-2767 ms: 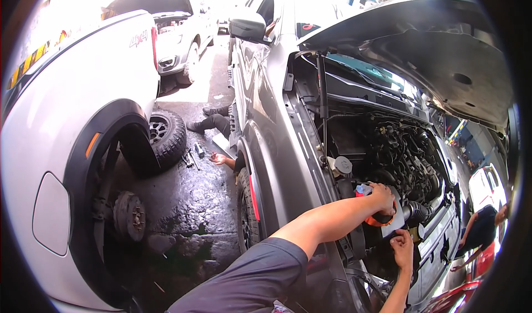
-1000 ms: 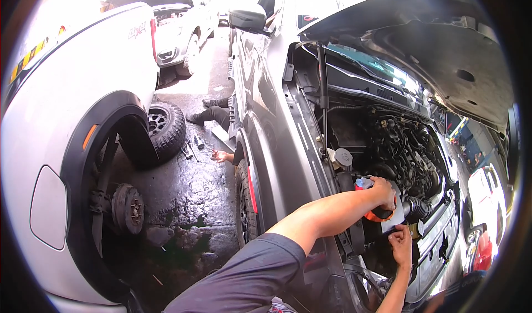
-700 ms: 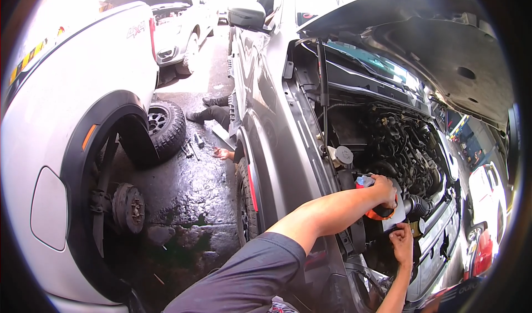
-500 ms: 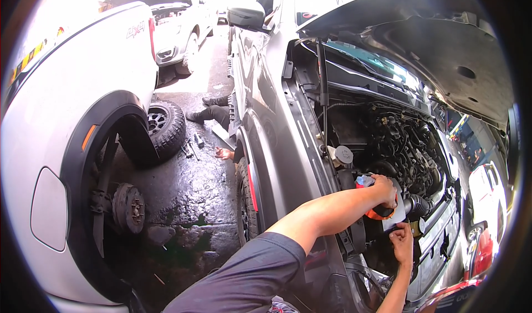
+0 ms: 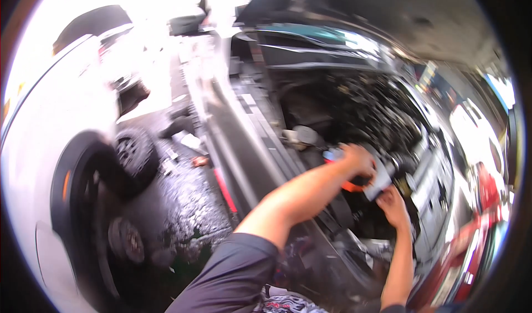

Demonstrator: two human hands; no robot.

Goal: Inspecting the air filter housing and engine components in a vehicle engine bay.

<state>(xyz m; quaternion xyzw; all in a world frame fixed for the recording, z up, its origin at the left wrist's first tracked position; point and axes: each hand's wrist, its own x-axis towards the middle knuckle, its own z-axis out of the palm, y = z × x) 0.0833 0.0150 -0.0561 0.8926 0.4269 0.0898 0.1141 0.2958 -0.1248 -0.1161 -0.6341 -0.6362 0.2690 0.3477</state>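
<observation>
Motion smears much of the view. My left hand point(image 5: 359, 162) reaches over the open engine bay point(image 5: 310, 99), its fingers curled down round a black part with an orange rim point(image 5: 353, 187). A blue and red-orange piece point(image 5: 331, 155) shows beside that wrist. Right of the orange rim lies a pale grey flat panel point(image 5: 382, 175). My right hand point(image 5: 394, 206) is at the panel's lower corner with its fingers bent together. What sits between those fingertips is too blurred to make out.
The raised hood point(image 5: 377, 13) hangs over the bay, and a white-capped reservoir point(image 5: 303, 135) stands near the fender. To the left are a light-coloured vehicle point(image 5: 50, 108), a loose wheel point(image 5: 133, 152) and tools on the wet floor. Another person's hand point(image 5: 199, 161) shows low beside the fender.
The whole view has swung, so the bay and both hands appear further left and higher, now blurred. Both hands keep about the same place at the orange-rimmed part and panel.
</observation>
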